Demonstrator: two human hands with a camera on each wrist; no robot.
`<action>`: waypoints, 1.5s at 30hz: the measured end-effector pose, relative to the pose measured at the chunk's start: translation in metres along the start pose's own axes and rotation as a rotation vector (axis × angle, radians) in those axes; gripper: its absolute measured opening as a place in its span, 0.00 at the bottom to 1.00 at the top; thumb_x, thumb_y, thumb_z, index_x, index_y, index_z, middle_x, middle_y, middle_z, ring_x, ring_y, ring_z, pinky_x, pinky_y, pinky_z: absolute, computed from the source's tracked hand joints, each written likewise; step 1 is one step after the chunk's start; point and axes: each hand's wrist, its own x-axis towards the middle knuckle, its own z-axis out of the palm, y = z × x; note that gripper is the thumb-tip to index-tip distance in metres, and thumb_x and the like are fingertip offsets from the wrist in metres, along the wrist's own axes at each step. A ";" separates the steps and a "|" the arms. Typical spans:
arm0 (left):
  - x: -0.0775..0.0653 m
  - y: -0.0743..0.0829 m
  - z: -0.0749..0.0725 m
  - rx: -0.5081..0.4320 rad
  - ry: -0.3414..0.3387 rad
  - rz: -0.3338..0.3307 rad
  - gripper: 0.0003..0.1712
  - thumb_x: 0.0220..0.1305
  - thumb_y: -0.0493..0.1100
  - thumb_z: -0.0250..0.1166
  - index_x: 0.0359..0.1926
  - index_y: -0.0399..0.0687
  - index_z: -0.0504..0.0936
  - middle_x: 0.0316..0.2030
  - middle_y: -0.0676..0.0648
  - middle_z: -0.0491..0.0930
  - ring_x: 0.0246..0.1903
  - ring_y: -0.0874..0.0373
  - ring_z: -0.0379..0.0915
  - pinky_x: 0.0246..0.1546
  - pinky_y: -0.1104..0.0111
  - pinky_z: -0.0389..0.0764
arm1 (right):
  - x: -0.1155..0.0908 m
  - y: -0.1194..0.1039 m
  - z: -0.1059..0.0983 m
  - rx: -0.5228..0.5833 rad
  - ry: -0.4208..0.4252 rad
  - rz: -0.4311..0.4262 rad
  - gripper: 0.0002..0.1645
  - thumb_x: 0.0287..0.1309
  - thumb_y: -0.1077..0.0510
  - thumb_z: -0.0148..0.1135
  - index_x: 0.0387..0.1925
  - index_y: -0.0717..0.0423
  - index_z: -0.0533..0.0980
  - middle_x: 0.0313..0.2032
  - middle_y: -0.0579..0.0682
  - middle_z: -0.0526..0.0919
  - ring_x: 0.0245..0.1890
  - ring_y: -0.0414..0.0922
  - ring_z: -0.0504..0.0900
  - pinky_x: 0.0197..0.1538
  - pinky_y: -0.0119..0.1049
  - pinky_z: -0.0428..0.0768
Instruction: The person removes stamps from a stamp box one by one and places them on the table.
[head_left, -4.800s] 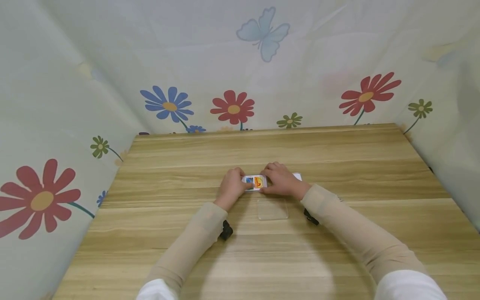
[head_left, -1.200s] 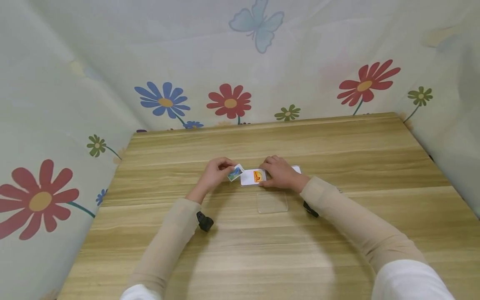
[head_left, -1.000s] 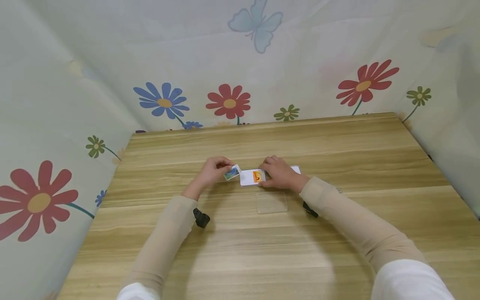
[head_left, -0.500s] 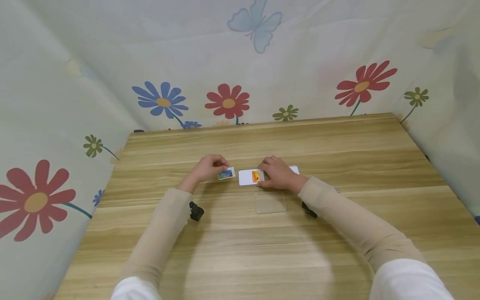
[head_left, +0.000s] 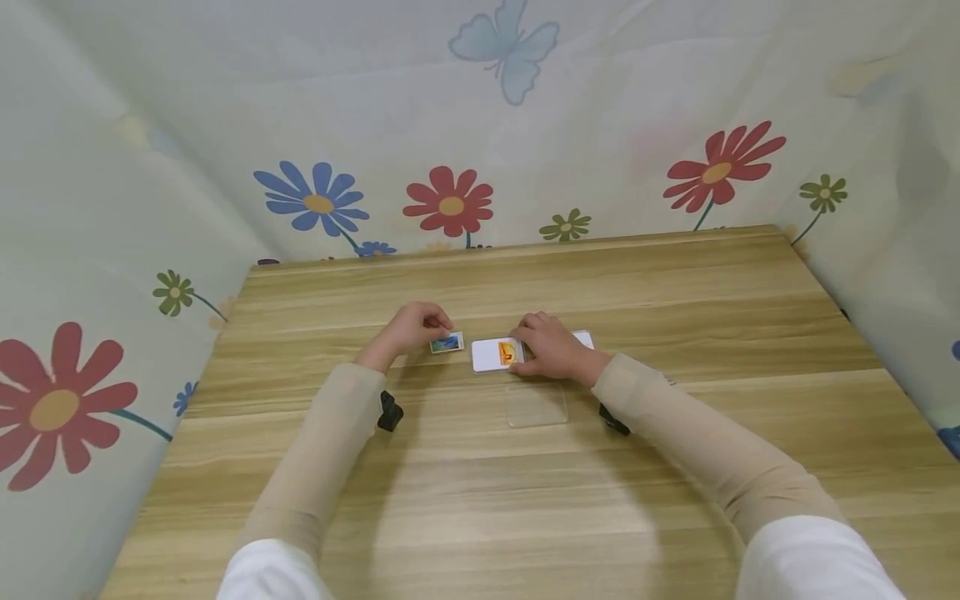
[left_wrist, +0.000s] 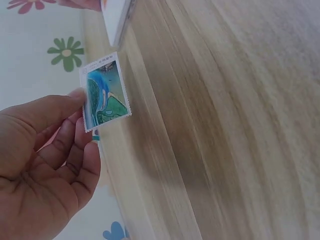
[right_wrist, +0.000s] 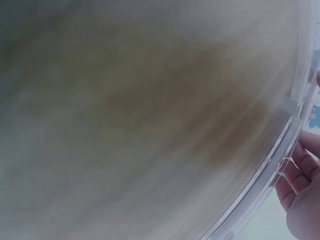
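My left hand [head_left: 411, 327] pinches a postage stamp [left_wrist: 107, 92] between thumb and fingers. The stamp has perforated white edges and a blue and green landscape. It is held left of a flat, white-backed plastic case [head_left: 485, 355], apart from it. An orange and yellow stamp [head_left: 507, 353] lies at the right end of that case. My right hand [head_left: 551, 346] grips the case's right end, thumb at the near edge and fingers at the far edge, hiding part of it. Clear plastic rims [right_wrist: 272, 162] cross the right wrist view.
A clear plastic lid [head_left: 537, 406] lies flat on the wooden table [head_left: 517, 500], nearer me than the case. A white flat piece [head_left: 583, 338] shows behind my right hand. Flower-printed curtain [head_left: 600, 108] stands around the table's back and sides.
The blue and green stamp, earlier on the case under both hands, has been lifted off and carried left by my left hand. My right hand stays on the case.
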 end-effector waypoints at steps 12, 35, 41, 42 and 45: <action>0.010 -0.003 0.008 0.048 -0.001 0.001 0.05 0.62 0.31 0.61 0.37 0.33 0.81 0.34 0.40 0.80 0.35 0.52 0.73 0.41 0.62 0.74 | -0.002 0.000 -0.002 0.000 0.022 -0.011 0.33 0.52 0.45 0.68 0.52 0.64 0.76 0.45 0.58 0.76 0.47 0.53 0.72 0.54 0.48 0.70; 0.015 -0.009 0.014 0.169 0.001 0.019 0.04 0.60 0.28 0.59 0.35 0.33 0.80 0.32 0.40 0.80 0.34 0.51 0.74 0.42 0.60 0.77 | -0.001 -0.003 -0.003 0.001 0.011 0.002 0.33 0.53 0.45 0.68 0.53 0.64 0.75 0.46 0.57 0.76 0.48 0.52 0.72 0.54 0.48 0.70; 0.015 -0.010 0.019 0.167 0.001 0.022 0.04 0.60 0.28 0.59 0.36 0.33 0.80 0.33 0.39 0.80 0.35 0.50 0.75 0.42 0.60 0.77 | -0.003 -0.001 0.000 0.006 -0.004 0.013 0.33 0.52 0.44 0.68 0.53 0.63 0.75 0.46 0.57 0.76 0.48 0.52 0.71 0.55 0.47 0.69; 0.015 -0.010 0.019 0.166 0.001 0.016 0.04 0.60 0.28 0.59 0.36 0.33 0.80 0.33 0.39 0.80 0.35 0.50 0.75 0.43 0.60 0.77 | -0.003 -0.001 0.000 0.008 -0.005 0.014 0.33 0.53 0.44 0.67 0.53 0.63 0.75 0.47 0.57 0.76 0.48 0.52 0.71 0.55 0.47 0.69; 0.015 -0.012 0.018 0.169 0.005 0.015 0.04 0.60 0.28 0.59 0.36 0.33 0.80 0.33 0.39 0.80 0.35 0.50 0.75 0.43 0.60 0.77 | -0.002 -0.002 0.000 0.012 -0.003 0.016 0.33 0.52 0.45 0.68 0.53 0.63 0.75 0.46 0.57 0.76 0.47 0.51 0.71 0.54 0.46 0.70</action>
